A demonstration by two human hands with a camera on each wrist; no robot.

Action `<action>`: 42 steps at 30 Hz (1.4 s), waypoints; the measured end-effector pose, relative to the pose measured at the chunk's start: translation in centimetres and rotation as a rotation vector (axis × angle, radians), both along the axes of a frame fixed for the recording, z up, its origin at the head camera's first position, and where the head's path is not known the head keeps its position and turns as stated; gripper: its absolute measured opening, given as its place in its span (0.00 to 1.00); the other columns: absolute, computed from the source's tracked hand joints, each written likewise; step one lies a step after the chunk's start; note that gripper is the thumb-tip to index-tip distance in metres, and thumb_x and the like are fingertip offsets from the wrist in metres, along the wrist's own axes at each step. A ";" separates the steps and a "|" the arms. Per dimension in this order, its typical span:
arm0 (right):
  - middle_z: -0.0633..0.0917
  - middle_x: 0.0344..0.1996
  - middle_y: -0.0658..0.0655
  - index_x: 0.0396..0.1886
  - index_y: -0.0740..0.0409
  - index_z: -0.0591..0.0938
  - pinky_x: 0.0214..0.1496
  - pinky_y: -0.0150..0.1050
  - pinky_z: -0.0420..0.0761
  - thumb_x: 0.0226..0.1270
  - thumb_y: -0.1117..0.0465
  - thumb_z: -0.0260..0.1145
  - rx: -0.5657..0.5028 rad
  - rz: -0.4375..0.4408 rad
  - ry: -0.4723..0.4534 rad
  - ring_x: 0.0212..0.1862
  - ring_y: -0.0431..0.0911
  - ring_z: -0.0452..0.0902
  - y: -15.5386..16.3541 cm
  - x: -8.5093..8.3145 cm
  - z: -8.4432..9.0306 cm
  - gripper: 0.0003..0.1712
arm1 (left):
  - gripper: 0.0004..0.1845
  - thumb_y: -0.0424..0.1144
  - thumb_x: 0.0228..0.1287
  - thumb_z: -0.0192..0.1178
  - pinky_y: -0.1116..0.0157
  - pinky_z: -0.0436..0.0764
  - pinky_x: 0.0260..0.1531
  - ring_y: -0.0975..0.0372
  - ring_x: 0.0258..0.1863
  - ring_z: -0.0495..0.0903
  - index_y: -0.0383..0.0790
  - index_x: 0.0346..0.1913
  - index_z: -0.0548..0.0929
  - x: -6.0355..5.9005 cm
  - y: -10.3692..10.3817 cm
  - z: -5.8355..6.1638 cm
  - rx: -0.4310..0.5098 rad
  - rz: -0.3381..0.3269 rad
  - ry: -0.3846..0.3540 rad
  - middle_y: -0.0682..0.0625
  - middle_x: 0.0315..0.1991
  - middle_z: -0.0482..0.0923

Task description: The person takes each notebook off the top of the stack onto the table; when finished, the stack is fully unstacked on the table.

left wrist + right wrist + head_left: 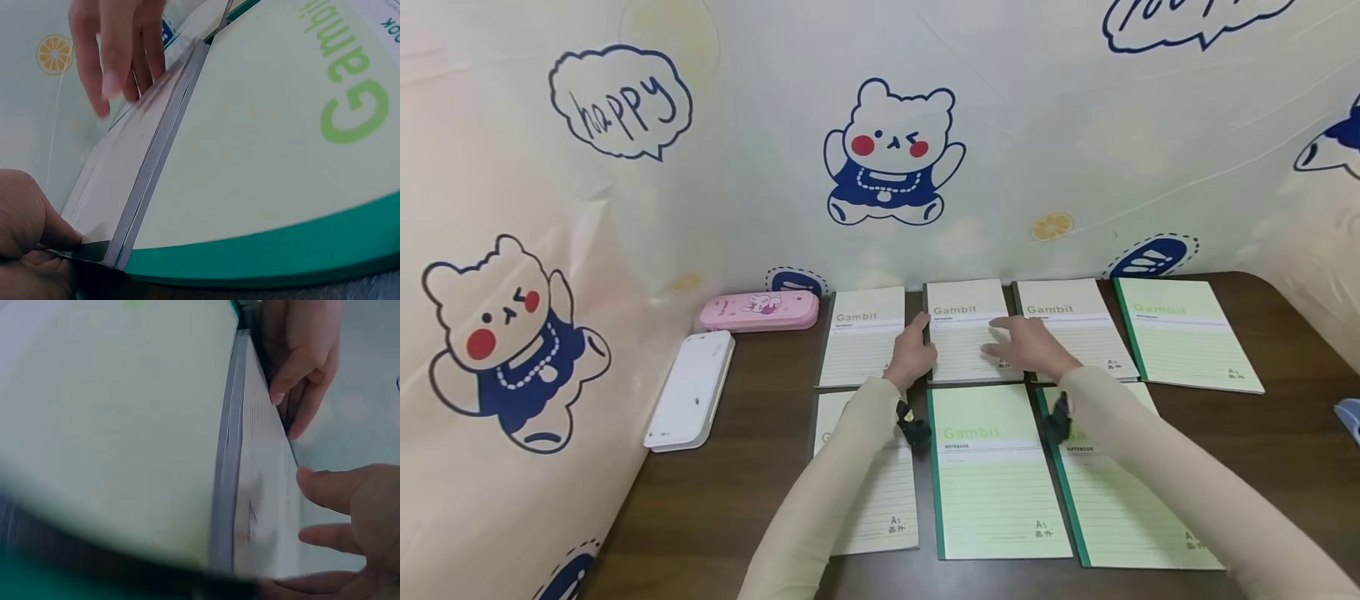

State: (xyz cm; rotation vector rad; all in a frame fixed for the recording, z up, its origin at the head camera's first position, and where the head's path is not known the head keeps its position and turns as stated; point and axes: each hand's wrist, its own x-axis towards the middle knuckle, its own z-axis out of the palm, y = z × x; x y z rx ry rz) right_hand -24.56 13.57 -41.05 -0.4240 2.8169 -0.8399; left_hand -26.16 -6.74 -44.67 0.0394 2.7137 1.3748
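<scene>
right now both your hands sit on the grey-spined notebook [964, 333] in the middle of the head view, second from the left in the back row of four. your left hand [912, 354] holds its left edge, and the left wrist view shows the thumb and fingers [28, 231] pinching the near corner of the cover. your right hand [1028, 346] lies flat on the cover with the fingers spread and relaxed, gripping nothing. just below it in the frame lies a green-spined notebook [992, 471], the middle one of the front row of three. over at the left of the frame, a pink pencil case [760, 311] and a white case [691, 390] rest on the dark table [1292, 450].
</scene>
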 end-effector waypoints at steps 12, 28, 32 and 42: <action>0.66 0.61 0.67 0.64 0.67 0.64 0.62 0.54 0.60 0.53 0.54 0.69 -0.088 -0.155 0.011 0.63 0.62 0.57 -2.0 -0.4 -2.1 0.41 | 0.31 0.24 0.60 0.43 0.63 0.66 0.54 0.56 0.68 0.49 0.39 0.69 0.55 -0.1 -0.4 0.2 -0.021 0.013 -0.015 0.49 0.71 0.46; 0.68 0.58 0.70 0.64 0.67 0.63 0.59 0.58 0.61 0.46 0.64 0.73 -0.083 -0.262 -0.015 0.59 0.66 0.58 -2.4 -1.6 -0.4 0.45 | 0.31 0.23 0.60 0.40 0.61 0.60 0.61 0.56 0.68 0.49 0.38 0.68 0.57 -0.1 -0.5 0.6 0.010 0.009 -0.010 0.47 0.70 0.48; 0.70 0.54 0.71 0.61 0.68 0.66 0.56 0.58 0.62 0.44 0.64 0.74 -0.048 -0.269 0.018 0.56 0.67 0.60 -2.4 -1.7 -0.6 0.43 | 0.30 0.23 0.60 0.40 0.61 0.59 0.61 0.56 0.68 0.50 0.38 0.68 0.57 0.0 -0.4 0.5 0.014 0.009 -0.007 0.47 0.70 0.48; 0.69 0.57 0.67 0.55 0.61 0.73 0.51 0.52 0.70 0.53 0.63 0.67 -0.264 -0.250 -0.091 0.53 0.59 0.65 -0.8 -1.6 -0.3 0.28 | 0.32 0.21 0.57 0.40 0.62 0.66 0.51 0.56 0.68 0.49 0.38 0.68 0.57 0.1 0.4 0.3 0.012 -0.001 -0.007 0.47 0.70 0.49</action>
